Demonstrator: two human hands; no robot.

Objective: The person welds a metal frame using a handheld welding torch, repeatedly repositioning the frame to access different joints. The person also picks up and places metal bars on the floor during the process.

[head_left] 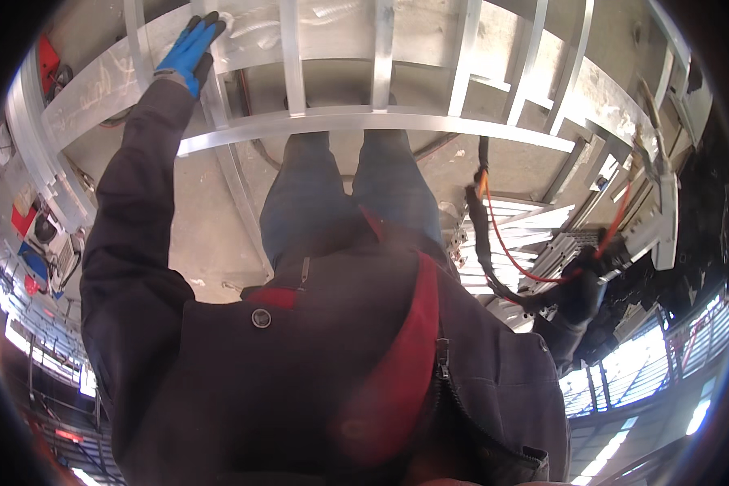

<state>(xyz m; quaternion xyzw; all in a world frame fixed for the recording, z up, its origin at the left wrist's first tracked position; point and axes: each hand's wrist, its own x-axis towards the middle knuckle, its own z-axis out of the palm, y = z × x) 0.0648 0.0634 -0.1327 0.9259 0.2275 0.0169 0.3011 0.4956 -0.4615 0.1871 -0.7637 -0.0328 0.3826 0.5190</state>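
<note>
My left hand, in a blue glove with dark fingertips, reaches forward. It lies on an upright of a pale metal frame, with its fingers stretched out and nothing seen in them. The frame has a long rail crossing in front of my legs and several bars running away from it. To the right, a dark shape beside my jacket may be my right arm and hand; its fingers cannot be made out. A black cable and a thin orange-red cord run up to that dark shape.
Metal profiles lie stacked on the right, near a pale metal bracket. A wide curved metal beam spans the far side. Tools and red items sit at the left. The concrete floor shows beneath the frame, with cables on it.
</note>
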